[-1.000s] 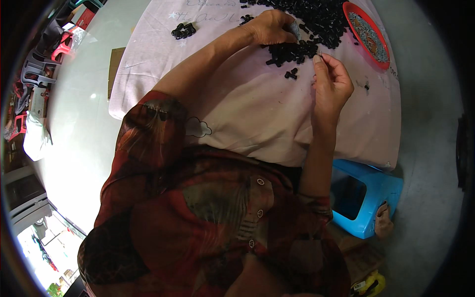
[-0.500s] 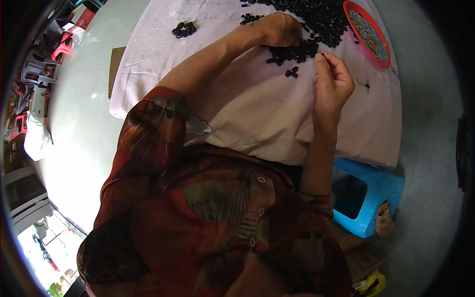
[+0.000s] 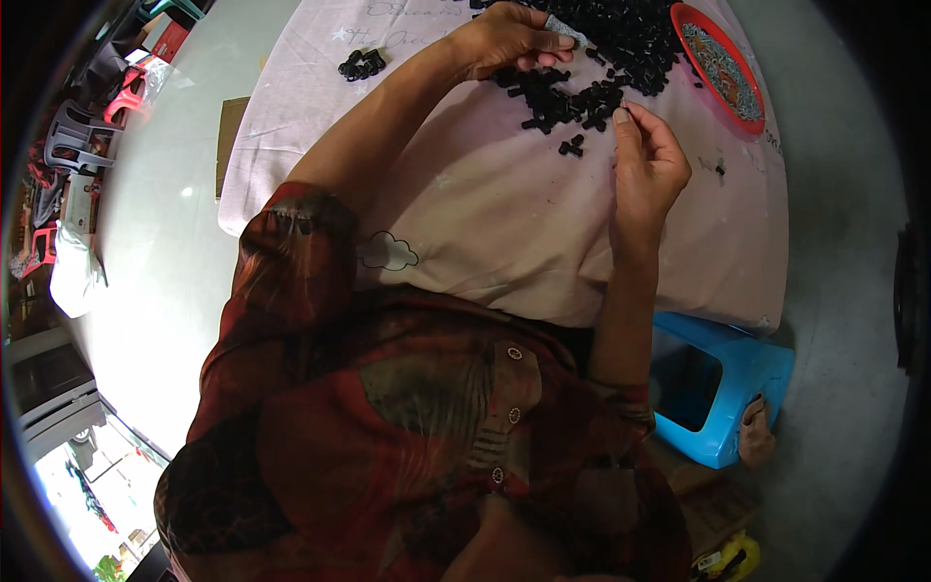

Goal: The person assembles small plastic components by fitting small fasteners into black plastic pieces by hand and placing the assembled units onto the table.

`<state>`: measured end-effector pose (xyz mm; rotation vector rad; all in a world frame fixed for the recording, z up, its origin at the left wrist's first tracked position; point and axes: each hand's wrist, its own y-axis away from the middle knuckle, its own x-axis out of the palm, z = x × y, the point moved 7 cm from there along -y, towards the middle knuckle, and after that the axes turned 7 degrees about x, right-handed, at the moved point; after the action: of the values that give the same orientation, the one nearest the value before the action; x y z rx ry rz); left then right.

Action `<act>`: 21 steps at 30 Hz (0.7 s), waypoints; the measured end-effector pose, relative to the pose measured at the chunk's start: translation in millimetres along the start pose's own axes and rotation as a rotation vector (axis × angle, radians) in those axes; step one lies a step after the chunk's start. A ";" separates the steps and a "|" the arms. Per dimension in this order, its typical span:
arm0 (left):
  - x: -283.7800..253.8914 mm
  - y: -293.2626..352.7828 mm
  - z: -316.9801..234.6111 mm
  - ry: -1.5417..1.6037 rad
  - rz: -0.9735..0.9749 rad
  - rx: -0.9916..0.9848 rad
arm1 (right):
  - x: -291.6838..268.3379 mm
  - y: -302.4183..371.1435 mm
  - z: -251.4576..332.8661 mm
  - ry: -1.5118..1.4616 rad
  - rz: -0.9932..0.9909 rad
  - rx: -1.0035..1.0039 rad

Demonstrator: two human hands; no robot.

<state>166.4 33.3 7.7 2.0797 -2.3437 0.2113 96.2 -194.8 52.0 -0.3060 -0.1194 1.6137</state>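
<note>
A: Grip state?
B: Right hand [image 3: 652, 170]: thumb and forefinger pinched, apparently on a tiny thin piece [image 3: 624, 104]; too small to identify. Left hand [image 3: 509, 44]: fingers curled, thumb extended over the pile's near edge; whether anything sits inside, cannot tell.

A: Position of the black pieces [image 3: 582, 102]?
B: Loose heap, just left of the right pinch, spreading under and beyond the left fingers. One small cluster [image 3: 571, 145] lies nearer the body than the pinch; another group [image 3: 362, 65] lies well apart, left of the left hand.

A: Notes on handling well?
B: My judgement: hold at the very fingertips, lightly, so a small part neither twists nor springs out. Keep the right wrist steady and take pieces from the heap's thin near edge, where they separate easily.

A: Materials?
B: Black pieces: short, stubby, some seemingly tubular; slight sheen, probably plastic. Grey patch [image 3: 562, 31] by the left fingertips: rough-looking, nature unclear. Beyond and right of the right pinch, a red dish [image 3: 751, 126], smooth-rimmed, holds fine grey bits [image 3: 722, 73], likely metal. Under everything, pale pink cloth [image 3: 465, 204], soft and creased; small parts could catch in its folds.
</note>
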 end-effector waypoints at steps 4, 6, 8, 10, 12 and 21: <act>28.9 35.3 -21.9 0.399 0.088 -0.058 | -4.1 0.3 1.7 -0.020 -0.001 -0.008; 37.7 52.6 -30.5 0.517 0.118 -0.068 | -0.3 2.3 5.7 -0.041 0.006 0.002; 41.3 60.3 -28.8 0.590 0.160 -0.052 | 1.8 3.4 6.5 -0.059 0.011 0.011; 45.2 66.4 -28.5 0.648 0.205 -0.009 | 2.3 4.0 6.8 -0.072 0.018 0.005; 44.6 69.6 -26.3 0.628 0.199 -0.016 | 2.9 4.1 6.6 -0.083 0.023 0.000; 9.0 46.6 -34.4 -0.089 -0.097 0.184 | -5.2 2.4 7.6 -0.017 -0.045 -0.078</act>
<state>116.2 33.2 37.9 2.3251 -2.3465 0.3537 92.1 -199.3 59.3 -0.3471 -0.2014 1.5694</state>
